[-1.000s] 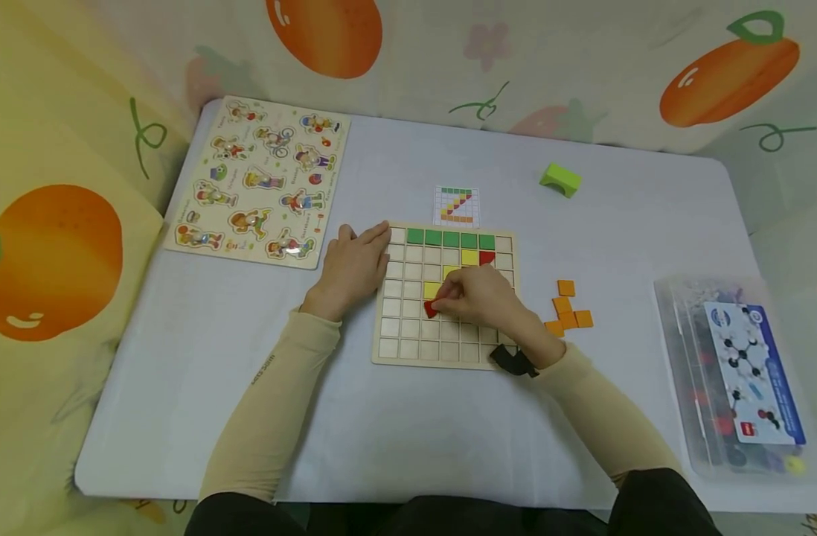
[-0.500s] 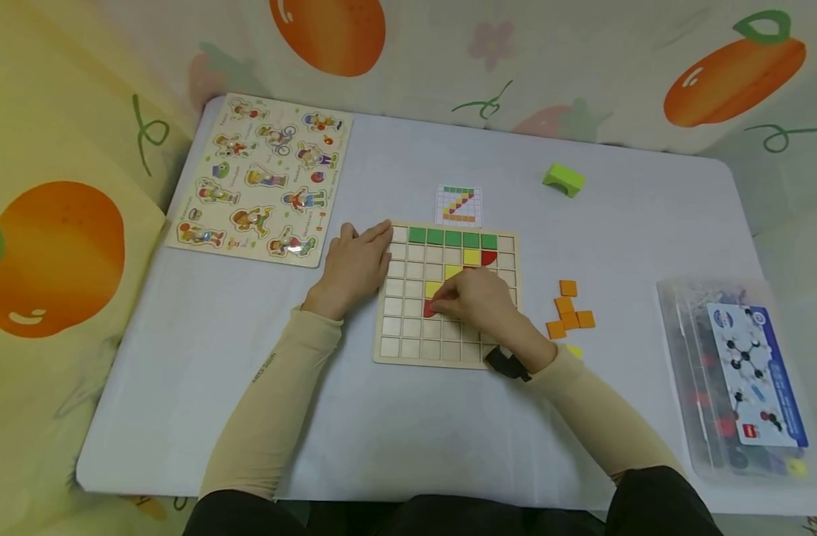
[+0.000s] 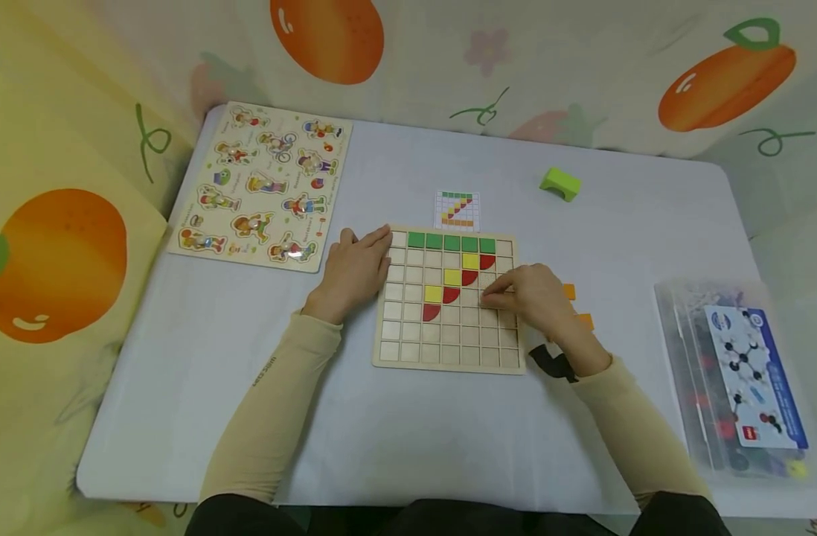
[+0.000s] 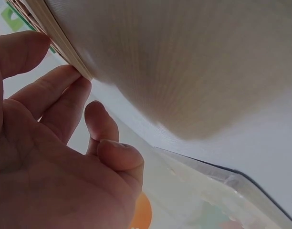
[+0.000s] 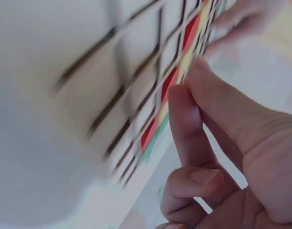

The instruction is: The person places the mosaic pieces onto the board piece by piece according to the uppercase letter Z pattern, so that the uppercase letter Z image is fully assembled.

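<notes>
The wooden grid board (image 3: 449, 369) holds a row of green squares (image 3: 452, 243), a diagonal of yellow squares (image 3: 452, 278) and red rounded pieces (image 3: 431, 312). My left hand (image 3: 351, 274) touches the board's upper left edge; in the left wrist view its fingertips rest against that edge. Over the board's right side is my right hand (image 3: 532, 298), thumb and index tips close together with no piece visible between them; the right wrist view shows this hand (image 5: 222, 143) with its other fingers bent. Orange squares (image 3: 569, 291) lie partly hidden behind it.
A small pattern card (image 3: 457, 210) lies above the board. A green block (image 3: 560, 184) stands farther back. The picture puzzle (image 3: 261, 186) is at the back left, a clear plastic box (image 3: 683, 372) at the right edge. A black strap hangs at my right wrist.
My right hand has let go of the lowest red piece, which now lies in its cell, and has moved right, covering some orange squares. My left hand stays at the board's edge.
</notes>
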Demonstrator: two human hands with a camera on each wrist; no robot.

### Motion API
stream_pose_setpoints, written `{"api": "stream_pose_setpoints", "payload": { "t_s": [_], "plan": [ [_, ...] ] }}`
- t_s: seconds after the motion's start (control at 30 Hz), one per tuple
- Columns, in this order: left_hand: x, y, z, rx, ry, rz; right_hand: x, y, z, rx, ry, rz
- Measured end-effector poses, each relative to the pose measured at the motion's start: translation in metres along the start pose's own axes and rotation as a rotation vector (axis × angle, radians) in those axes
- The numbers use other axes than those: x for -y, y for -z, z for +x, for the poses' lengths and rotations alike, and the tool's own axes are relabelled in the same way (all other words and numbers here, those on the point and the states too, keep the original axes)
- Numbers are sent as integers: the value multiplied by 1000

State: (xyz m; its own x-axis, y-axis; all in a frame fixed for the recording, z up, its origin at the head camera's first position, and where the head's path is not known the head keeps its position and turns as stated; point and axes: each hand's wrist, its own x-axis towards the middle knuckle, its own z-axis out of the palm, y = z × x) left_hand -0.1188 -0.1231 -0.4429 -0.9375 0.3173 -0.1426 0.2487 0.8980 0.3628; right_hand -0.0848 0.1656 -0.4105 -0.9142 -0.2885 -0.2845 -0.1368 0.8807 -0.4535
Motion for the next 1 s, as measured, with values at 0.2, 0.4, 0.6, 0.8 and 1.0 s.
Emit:
{"api": "stream_pose_setpoints", "payload": {
  "t_s": [0.2,0.4,0.6,0.8,1.0],
  "plan": [
    [0,1,-1,-8,-4,2,-33,17,-19,4,-87,-35],
    [1,-1,0,-12,-4,-3,-54,25,-33,23,-170,-45],
    [2,-3,1,-21,-9,-4,-72,35,-50,115,-221,-60],
    [1,-2,1,-21,-12,0,-83,36,-66,242,-224,-99],
    [1,-1,0,-9,-6,-4,-79,31,-71,317,-219,-120]
  ]
}}
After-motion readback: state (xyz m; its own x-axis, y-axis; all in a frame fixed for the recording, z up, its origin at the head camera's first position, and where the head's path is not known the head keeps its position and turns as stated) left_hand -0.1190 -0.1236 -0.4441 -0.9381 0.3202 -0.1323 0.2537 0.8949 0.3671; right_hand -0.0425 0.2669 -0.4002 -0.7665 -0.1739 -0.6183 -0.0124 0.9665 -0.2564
